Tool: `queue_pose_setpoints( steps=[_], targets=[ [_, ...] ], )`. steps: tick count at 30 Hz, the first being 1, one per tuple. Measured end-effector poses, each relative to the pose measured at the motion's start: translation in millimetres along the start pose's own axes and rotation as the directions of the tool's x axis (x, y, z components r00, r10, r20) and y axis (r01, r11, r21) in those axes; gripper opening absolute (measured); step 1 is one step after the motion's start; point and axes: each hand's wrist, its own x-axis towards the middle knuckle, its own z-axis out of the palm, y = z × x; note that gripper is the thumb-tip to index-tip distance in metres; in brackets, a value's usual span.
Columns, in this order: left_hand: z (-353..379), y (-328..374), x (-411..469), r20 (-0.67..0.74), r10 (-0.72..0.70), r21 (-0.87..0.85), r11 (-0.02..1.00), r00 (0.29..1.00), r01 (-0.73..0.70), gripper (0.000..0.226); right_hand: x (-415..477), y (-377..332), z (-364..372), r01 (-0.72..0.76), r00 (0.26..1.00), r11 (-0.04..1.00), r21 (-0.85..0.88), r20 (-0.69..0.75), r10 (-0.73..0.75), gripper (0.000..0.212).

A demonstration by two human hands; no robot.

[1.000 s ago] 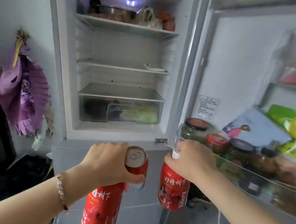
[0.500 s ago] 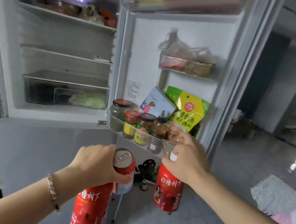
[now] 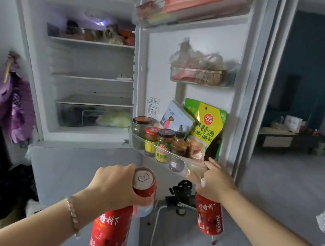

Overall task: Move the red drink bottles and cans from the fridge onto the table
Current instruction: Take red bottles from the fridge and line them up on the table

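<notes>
My left hand [image 3: 114, 186] grips a red can [image 3: 145, 184] and a red drink bottle [image 3: 110, 237] together; the bottle hangs down below the hand. My right hand [image 3: 215, 183] holds a second red bottle [image 3: 209, 217] by its white-capped neck, and its index finger reaches out to the front rail of the fridge door's lower shelf [image 3: 175, 157]. The fridge [image 3: 88, 84] stands open in front of me, and I see no red drinks on its inner shelves.
The door shelf carries several jars [image 3: 163, 145], a green and yellow sauce packet [image 3: 205, 132] and a small booklet. A small stool with a black tool [image 3: 181, 193] stands below the door. A purple cloth [image 3: 13, 103] hangs at left. A room opens at right.
The view has swung right and back from the fridge, so the open door now fills the middle. Both hands keep their drinks; my right index finger has stretched out to the door shelf rail.
</notes>
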Motion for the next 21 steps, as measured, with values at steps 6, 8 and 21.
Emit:
queue_pose_setpoints(
  steps=[6, 8, 21],
  targets=[
    [7.1, -16.6, -14.1, -0.029, -0.07, 0.001, 0.998, 0.997, 0.07, 0.068, -7.1, -29.5, 7.8, 0.026, 0.997, 0.999, -0.032, -0.069, -0.028, 0.057],
    [8.3, -22.1, -23.9, -0.033, -0.095, 0.015, 0.995, 0.995, 0.095, 0.067, -17.1, -42.5, 8.3, 0.087, 0.993, 0.996, -0.035, -0.075, -0.089, 0.052],
    [4.8, -80.7, -89.8, -0.081, -0.302, 0.059, 0.95, 0.95, 0.307, 0.07, -77.6, -124.6, -9.4, 0.57, 0.764, 0.81, -0.137, -0.276, -0.584, 0.043]
  ],
)
